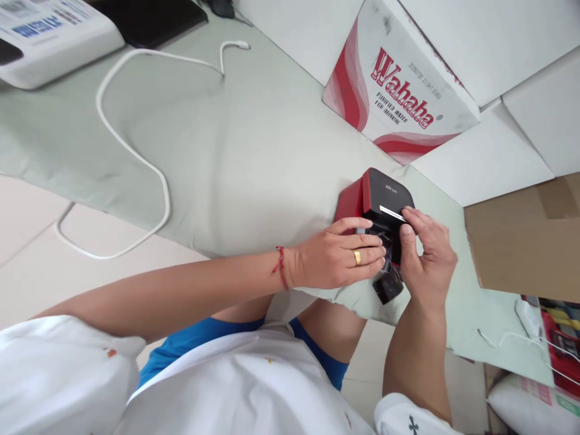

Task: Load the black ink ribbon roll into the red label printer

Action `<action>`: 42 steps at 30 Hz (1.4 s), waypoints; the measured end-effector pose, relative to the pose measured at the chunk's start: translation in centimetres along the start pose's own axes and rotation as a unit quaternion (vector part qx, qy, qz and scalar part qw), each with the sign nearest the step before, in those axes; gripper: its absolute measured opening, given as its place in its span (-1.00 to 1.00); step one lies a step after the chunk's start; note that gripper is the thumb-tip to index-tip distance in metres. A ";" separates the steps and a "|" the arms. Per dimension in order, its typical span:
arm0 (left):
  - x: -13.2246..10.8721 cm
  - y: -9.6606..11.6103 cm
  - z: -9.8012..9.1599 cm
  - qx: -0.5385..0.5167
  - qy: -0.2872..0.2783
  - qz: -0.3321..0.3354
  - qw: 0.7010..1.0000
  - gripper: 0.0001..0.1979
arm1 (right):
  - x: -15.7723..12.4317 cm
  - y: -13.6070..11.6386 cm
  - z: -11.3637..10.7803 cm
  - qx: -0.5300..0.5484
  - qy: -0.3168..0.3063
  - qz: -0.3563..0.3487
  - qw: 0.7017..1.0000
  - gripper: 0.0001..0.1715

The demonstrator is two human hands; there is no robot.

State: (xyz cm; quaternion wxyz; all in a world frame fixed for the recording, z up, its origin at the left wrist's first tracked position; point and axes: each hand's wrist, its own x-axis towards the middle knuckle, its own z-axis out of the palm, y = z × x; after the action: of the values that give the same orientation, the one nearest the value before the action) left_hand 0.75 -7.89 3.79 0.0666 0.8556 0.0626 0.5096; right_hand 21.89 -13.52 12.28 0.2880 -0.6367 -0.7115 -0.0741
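Red-and-black device (pixel 387 194), right of centre: we find it partly hidden by the left hand (pixel 342 258) and right hand (pixel 428 254), the print on its white label (pixel 391 212) too small to read. White unit (pixel 61 42), upper left: cut off by left and top edges. Brown carton (pixel 521 235), right, and white bag (pixel 528 402), lower right: both cropped by the right edge.
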 end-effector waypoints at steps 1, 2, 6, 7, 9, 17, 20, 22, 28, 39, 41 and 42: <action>-0.1 0.1 0.0 -0.009 0.000 -0.003 1.000 -0.80 | -0.4 0.0 0.0 -0.004 -0.009 -0.001 1.000 -0.59; -0.1 0.1 0.0 -0.011 -0.002 -0.003 1.000 -0.81 | -0.7 -0.1 0.0 -0.006 -0.015 -0.001 1.000 -0.57; -0.1 0.2 -0.3 -0.016 -0.038 -0.014 0.999 -0.79 | -1.7 -0.5 0.0 0.004 -0.037 -0.006 0.999 -0.54; 0.0 0.2 -0.3 -0.028 -0.055 -0.026 0.998 -0.78 | -1.9 -0.6 -0.1 0.001 -0.046 -0.002 0.999 -0.53; 0.1 0.2 -0.4 -0.053 -0.086 -0.052 0.994 -0.75 | -2.2 -0.8 -0.3 -0.013 -0.071 0.010 0.997 -0.51; 0.1 0.2 0.6 0.096 0.030 0.003 0.995 -0.80 | -1.4 -0.9 -1.5 -0.051 -0.136 0.008 0.989 -0.47; 0.0 0.1 0.9 0.090 0.040 0.005 0.995 -0.72 | -1.4 -0.9 -1.4 -0.080 -0.140 -0.003 0.987 -0.46; -0.1 0.0 1.0 0.090 0.030 -0.007 0.995 -0.61 | -1.5 -1.0 -1.3 -0.089 -0.138 -0.010 0.986 -0.46; 0.0 0.1 1.2 0.062 -0.022 -0.090 0.994 -0.50 | -1.7 -1.3 -1.0 -0.088 -0.114 -0.014 0.989 -0.49; -0.2 -0.5 0.7 0.083 -0.014 -0.099 0.992 -0.39 | -1.6 -1.5 -0.8 -0.084 -0.110 -0.011 0.990 -0.50; 0.1 -0.5 0.8 0.087 -0.014 -0.105 0.991 -0.39 | -1.5 -1.7 -0.8 -0.091 -0.112 -0.011 0.989 -0.50; 0.2 -0.5 0.8 0.090 -0.013 -0.109 0.990 -0.38 | -1.4 -1.7 -0.9 -0.093 -0.113 -0.011 0.989 -0.50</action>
State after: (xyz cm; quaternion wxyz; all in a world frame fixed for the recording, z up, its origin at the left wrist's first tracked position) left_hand 1.54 -7.41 3.51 0.0454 0.8527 0.2003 0.4803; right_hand 20.57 -15.46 12.71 0.1448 -0.6574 -0.7361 -0.0708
